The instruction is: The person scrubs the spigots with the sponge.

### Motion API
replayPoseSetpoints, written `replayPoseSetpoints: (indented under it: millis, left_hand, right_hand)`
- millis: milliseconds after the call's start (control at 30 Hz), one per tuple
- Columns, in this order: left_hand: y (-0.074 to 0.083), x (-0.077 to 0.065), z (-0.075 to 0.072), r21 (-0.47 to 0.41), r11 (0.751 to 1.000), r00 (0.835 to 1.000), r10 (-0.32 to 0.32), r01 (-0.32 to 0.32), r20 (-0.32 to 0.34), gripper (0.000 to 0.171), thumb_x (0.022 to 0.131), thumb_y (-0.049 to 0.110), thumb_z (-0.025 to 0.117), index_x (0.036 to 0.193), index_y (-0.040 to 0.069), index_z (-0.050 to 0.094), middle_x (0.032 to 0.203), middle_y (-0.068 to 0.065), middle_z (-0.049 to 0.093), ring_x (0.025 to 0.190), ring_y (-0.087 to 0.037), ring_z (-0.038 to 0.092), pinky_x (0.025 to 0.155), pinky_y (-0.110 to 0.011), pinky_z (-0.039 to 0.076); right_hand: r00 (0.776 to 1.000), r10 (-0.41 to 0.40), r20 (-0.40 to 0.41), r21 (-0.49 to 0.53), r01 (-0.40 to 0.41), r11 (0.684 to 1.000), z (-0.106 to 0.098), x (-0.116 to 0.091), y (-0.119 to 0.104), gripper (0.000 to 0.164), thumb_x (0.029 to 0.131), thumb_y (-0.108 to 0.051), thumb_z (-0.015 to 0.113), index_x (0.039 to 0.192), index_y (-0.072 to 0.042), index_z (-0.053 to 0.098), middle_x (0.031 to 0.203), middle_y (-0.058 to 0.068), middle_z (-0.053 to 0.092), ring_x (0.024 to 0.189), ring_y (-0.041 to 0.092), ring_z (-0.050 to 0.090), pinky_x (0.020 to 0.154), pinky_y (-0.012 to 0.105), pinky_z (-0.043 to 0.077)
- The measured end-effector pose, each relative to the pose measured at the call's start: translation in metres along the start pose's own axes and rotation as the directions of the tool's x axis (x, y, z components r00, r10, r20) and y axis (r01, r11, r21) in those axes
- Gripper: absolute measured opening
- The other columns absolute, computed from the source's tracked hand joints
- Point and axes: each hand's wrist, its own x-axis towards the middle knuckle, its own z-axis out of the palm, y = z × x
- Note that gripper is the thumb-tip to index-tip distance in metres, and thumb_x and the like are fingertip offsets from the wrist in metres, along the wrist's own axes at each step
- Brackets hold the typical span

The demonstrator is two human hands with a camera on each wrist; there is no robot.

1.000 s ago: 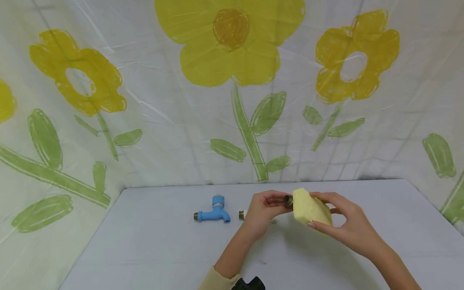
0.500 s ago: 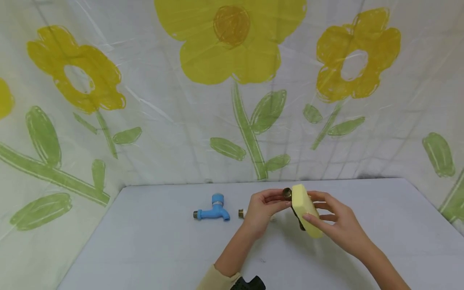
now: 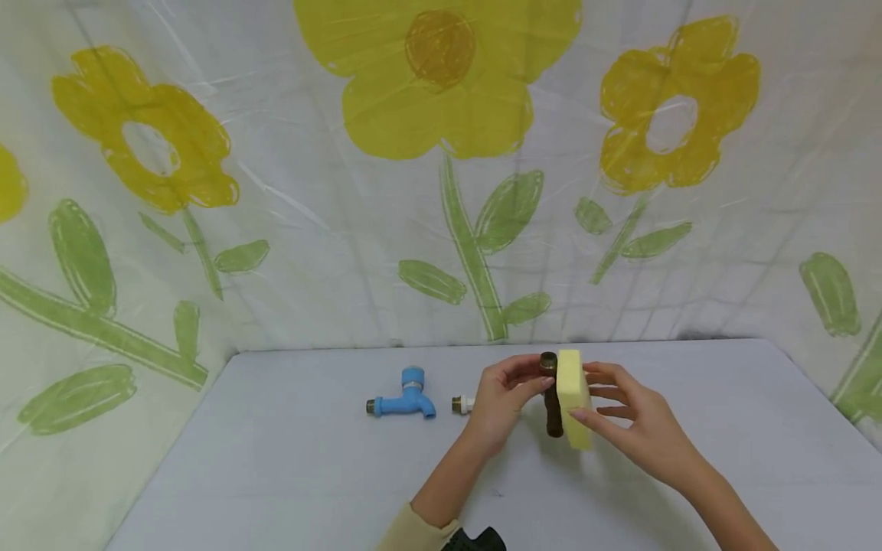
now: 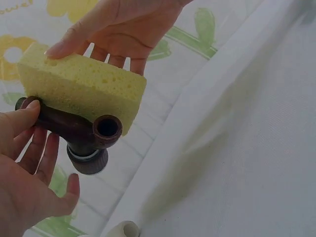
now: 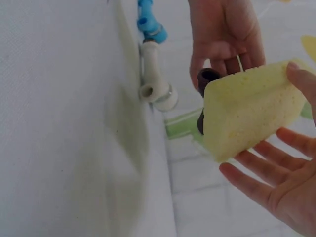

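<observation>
A dark brown plastic tap (image 4: 64, 122) is held above the table, pinched near its threaded end by the thumb and fingers of my left hand (image 3: 492, 405). In the left wrist view its spout opening and ribbed knob show clearly. Against the side of the tap lies a pale yellow sponge (image 3: 573, 398), a thick block with small pores. My right hand (image 3: 637, 428) grips the sponge from the right, thumb on one face and fingers on the other. In the right wrist view the sponge (image 5: 254, 111) hides most of the tap.
On the white table (image 3: 289, 459) lies a blue tap (image 3: 403, 396) to the left. Beside it is a white tap (image 5: 154, 74), mostly hidden behind my left hand in the head view. A flower-printed sheet (image 3: 331, 252) hangs behind the table's back edge.
The sponge has turned from a broad tilted face to nearly upright and edge-on, moving slightly left. The brown tap has swung to hang near vertical, more of it showing. Both hands keep their hold.
</observation>
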Motion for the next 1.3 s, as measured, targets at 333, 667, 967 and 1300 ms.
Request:
replayPoseSetpoints:
  millis: [333,667,967,1300]
  left_hand:
    - [0.004,-0.004,0.006,-0.080,0.993,0.995,-0.088,0.092,0.045,0.032,0.102,0.001,0.067,0.132,-0.006,0.066,0.118,-0.012,0.072,0.102,-0.013,0.068,0.087,-0.044,0.065]
    - [0.006,-0.004,0.001,-0.097,0.989,0.988,-0.102,0.114,0.117,0.037,0.106,0.004,0.062,0.142,-0.006,0.059,0.128,-0.015,0.067,0.106,-0.013,0.067,0.085,-0.041,0.064]
    - [0.005,-0.001,-0.008,-0.036,0.996,0.986,-0.073,0.079,0.149,0.038,0.105,0.005,0.062,0.141,-0.006,0.060,0.127,-0.020,0.069,0.103,-0.011,0.068,0.085,-0.035,0.062]
    - [0.008,0.001,-0.010,-0.023,0.998,0.987,-0.046,0.050,0.151,0.032,0.102,0.001,0.066,0.132,-0.009,0.065,0.118,-0.012,0.073,0.101,-0.009,0.070,0.084,-0.024,0.059]
  right_hand:
    - [0.999,-0.034,-0.016,-0.004,0.034,0.999,-0.004,-0.001,0.001,0.056,0.094,-0.013,0.082,0.145,-0.013,0.058,0.141,0.012,0.064,0.118,0.011,0.068,0.083,0.028,0.063]
    - [0.995,-0.087,-0.048,-0.063,0.083,0.995,-0.007,0.000,0.003,0.061,0.090,-0.012,0.086,0.145,-0.015,0.060,0.139,0.009,0.067,0.116,-0.008,0.058,0.080,0.032,0.065]
    - [0.994,-0.097,-0.056,-0.136,0.089,0.987,-0.012,0.000,0.006,0.060,0.090,-0.017,0.086,0.145,-0.013,0.062,0.138,0.005,0.068,0.113,-0.008,0.058,0.078,0.033,0.064]
    - [0.993,-0.086,-0.078,-0.132,0.076,0.988,-0.015,-0.001,0.004,0.061,0.091,-0.015,0.086,0.146,-0.017,0.062,0.138,0.005,0.068,0.111,-0.009,0.057,0.077,0.028,0.062]
